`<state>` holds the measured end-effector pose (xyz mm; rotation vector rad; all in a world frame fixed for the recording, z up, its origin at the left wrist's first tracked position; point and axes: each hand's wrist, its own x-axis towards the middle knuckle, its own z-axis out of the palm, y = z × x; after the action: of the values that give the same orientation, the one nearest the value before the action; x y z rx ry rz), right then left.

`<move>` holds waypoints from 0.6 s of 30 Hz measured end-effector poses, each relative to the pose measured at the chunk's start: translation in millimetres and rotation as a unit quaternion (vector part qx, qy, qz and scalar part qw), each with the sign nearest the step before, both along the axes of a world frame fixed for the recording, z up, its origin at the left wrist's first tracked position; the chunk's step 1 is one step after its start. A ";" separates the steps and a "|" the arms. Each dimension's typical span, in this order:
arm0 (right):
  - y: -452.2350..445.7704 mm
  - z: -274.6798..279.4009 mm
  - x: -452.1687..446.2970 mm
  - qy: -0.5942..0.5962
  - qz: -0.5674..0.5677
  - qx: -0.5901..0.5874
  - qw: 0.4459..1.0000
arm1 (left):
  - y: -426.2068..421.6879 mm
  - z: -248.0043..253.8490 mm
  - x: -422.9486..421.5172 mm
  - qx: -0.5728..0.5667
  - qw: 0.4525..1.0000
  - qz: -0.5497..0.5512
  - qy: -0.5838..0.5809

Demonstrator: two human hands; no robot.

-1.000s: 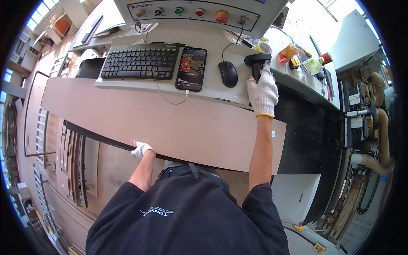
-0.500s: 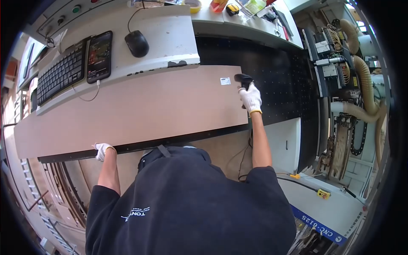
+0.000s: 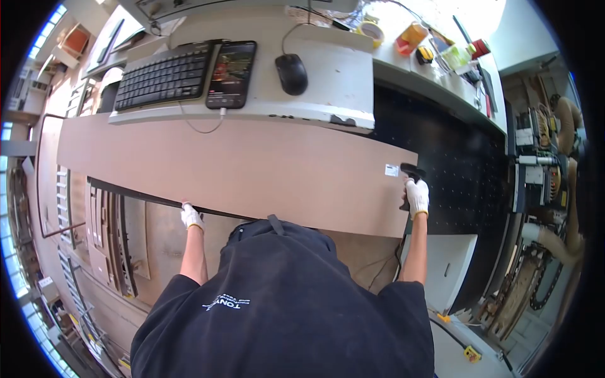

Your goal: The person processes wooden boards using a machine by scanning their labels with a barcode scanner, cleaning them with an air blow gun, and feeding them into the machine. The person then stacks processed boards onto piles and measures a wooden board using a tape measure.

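So the barcode scanner (image 3: 413,170) has come off the ledge near the mouse, where it was a second ago, and is now down at the right end of the brown panel (image 3: 277,170). The right hand (image 3: 418,194) has fingers wrapped around its handle, head just right of the white label (image 3: 391,170). Left hand (image 3: 191,216) is at the panel's near edge, fingertips up against it; can't tell if it's really gripping or just steadying.

To do this bit well, I'd keep the scanner's window square to the label, back off a touch if it won't read, and hold still a beat. Left hand keeping the panel from sliding would help too.

Panel runs left to right, its far side under the pale ledge (image 3: 340,94) with the keyboard (image 3: 164,74), a plugged-in phone (image 3: 231,74) and the mouse (image 3: 291,74). Dark dotted machine bed (image 3: 441,138) off to the right. Far right there's a white bench (image 3: 403,65) with a yellow tape roll (image 3: 370,33), an orange bottle (image 3: 411,38) and a tape measure (image 3: 425,55).
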<state>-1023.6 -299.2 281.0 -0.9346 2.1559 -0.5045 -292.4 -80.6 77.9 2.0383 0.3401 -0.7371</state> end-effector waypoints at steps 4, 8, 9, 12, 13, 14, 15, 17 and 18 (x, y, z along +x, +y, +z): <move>11.2 3.7 16.2 0.020 -0.008 0.012 1.000 | -10.7 -1.0 3.7 0.006 0.999 0.050 -0.004; -2.6 17.0 30.7 0.058 -0.008 -0.001 0.998 | -46.9 13.8 26.5 0.114 0.984 0.105 -0.091; -10.7 27.1 37.9 0.065 -0.009 -0.005 0.998 | -60.9 31.6 27.4 0.059 0.984 0.149 -0.079; -38.6 81.3 87.7 0.127 -0.045 -0.136 0.982 | -87.1 33.4 24.9 0.159 0.963 0.189 -0.110; -45.9 101.7 110.4 0.082 -0.064 -0.224 0.969 | -92.3 32.8 23.7 0.241 0.943 0.179 -0.141; -51.7 132.8 143.9 0.048 -0.073 -0.290 0.953 | -94.9 32.3 19.7 0.278 0.929 0.176 -0.171; -57.9 161.8 178.4 0.014 -0.080 -0.355 0.932 | -95.5 31.4 18.7 0.275 0.931 0.173 -0.166; -72.7 184.4 219.1 0.074 -0.024 -0.377 0.923 | -96.1 31.6 21.4 0.290 0.927 0.172 -0.165; -80.2 197.0 243.1 0.129 0.033 -0.391 0.911 | -97.1 32.8 21.8 0.288 0.926 0.179 -0.165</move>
<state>-780.6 -379.4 478.0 -1.5645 2.1463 -1.3322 -270.5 -177.8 110.6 2.4961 0.7757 -0.0523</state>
